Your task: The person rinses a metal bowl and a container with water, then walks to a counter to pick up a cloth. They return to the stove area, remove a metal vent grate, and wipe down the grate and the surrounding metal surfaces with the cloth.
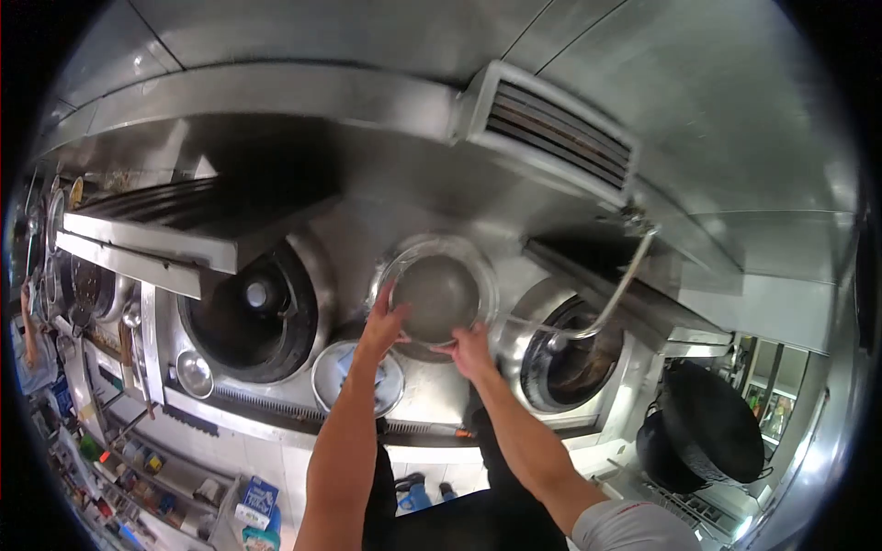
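Note:
A round metal basin (439,292) is between my two hands, over the steel range top. My left hand (382,329) is closed on its left rim, fingers along the edge. At the lower right rim, my right hand (471,351) grips it with fingertips tucked under the edge. Around the basin shows the pale ring of a larger round vessel (491,268). Below my left forearm, partly covered by it, sits a wide metal bowl (393,389) with a bluish cloth-like thing inside.
A dark wok burner (317,317) is at the left, another burner (533,372) at the right under a bent water spout (630,275). A steel ladle (194,374) lies front left. Black woks (712,427) stand far right. A co-worker's arm (29,331) shows far left.

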Motion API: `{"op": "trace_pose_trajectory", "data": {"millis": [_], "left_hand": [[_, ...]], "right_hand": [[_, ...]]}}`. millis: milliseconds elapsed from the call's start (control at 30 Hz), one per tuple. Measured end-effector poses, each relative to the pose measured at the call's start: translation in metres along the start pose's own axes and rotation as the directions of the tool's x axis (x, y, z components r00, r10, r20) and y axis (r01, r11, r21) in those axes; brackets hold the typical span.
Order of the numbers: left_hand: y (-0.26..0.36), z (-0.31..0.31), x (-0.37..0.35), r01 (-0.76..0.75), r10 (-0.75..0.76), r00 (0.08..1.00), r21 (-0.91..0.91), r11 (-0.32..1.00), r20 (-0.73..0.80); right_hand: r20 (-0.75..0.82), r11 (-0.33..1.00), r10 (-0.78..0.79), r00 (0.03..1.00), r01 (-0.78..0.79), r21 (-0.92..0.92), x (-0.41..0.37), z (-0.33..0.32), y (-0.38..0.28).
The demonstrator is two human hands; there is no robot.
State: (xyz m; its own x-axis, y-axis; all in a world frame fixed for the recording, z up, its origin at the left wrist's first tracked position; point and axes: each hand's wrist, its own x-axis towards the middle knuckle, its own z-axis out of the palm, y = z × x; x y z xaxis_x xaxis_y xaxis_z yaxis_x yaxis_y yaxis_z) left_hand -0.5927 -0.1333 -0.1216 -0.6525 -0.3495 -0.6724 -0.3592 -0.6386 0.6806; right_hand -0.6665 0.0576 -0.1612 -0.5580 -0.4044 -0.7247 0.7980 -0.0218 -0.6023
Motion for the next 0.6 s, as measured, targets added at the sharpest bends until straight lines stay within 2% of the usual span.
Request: {"op": "trace_pose_trajectory", "data": {"millis": [67,100,133,200,267,300,400,433,500,533,567,600], "left_hand": [[0.002,0.001,-0.001,-0.041,0.041,0.996,-0.004,0.999,0.078],[0.013,0.007,-0.012,-0.072,0.07,0.996,0.026,0.997,0.049],[0.029,0.014,-0.026,-0.103,0.102,0.995,0.057,0.993,0.02],[0.066,0.028,-0.044,-0.171,0.172,0.985,0.134,0.976,0.006],[0.112,0.04,-0.073,-0.237,0.235,0.971,0.223,0.946,0.035],[0.142,0.054,-0.095,-0.198,0.2,0.98,0.213,0.957,0.014],[0.159,0.072,-0.104,-0.303,0.289,0.951,0.137,0.943,0.111],[0.183,0.097,-0.119,-0.281,0.266,0.952,0.086,0.956,0.148],[0.24,0.13,-0.165,-0.21,0.206,0.963,0.007,0.978,0.172],[0.256,0.142,-0.179,-0.245,0.258,0.939,-0.085,0.966,0.227],[0.267,0.154,-0.192,-0.266,0.307,0.91,-0.176,0.948,0.279],[0.273,0.165,-0.198,-0.279,0.358,0.875,-0.265,0.923,0.325]], "right_hand": [[0.072,0.997,-0.027,0.997,0.032,-0.066,-0.033,0.026,-0.04],[0.115,0.994,-0.044,0.992,0.055,-0.092,-0.049,0.04,-0.057],[0.133,0.958,-0.206,0.969,0.228,-0.172,-0.063,0.054,-0.072],[0.198,0.779,-0.502,0.842,0.54,-0.319,-0.092,0.077,-0.104],[0.32,0.718,-0.592,0.74,0.664,-0.206,-0.129,0.099,-0.137],[0.374,0.688,-0.627,0.684,0.711,-0.146,-0.141,0.104,-0.149],[0.542,0.309,-0.659,0.522,0.844,-0.439,-0.147,0.086,-0.179],[0.527,0.176,-0.768,0.365,0.911,-0.373,-0.156,0.087,-0.208],[0.471,0.108,-0.824,0.315,0.904,-0.415,-0.173,0.09,-0.241],[0.44,0.082,-0.849,0.292,0.896,-0.436,-0.185,0.093,-0.257],[0.409,-0.006,-0.893,0.185,0.906,-0.422,-0.194,0.097,-0.276],[0.396,-0.002,-0.902,0.171,0.917,-0.399,-0.203,0.098,-0.295]]}}
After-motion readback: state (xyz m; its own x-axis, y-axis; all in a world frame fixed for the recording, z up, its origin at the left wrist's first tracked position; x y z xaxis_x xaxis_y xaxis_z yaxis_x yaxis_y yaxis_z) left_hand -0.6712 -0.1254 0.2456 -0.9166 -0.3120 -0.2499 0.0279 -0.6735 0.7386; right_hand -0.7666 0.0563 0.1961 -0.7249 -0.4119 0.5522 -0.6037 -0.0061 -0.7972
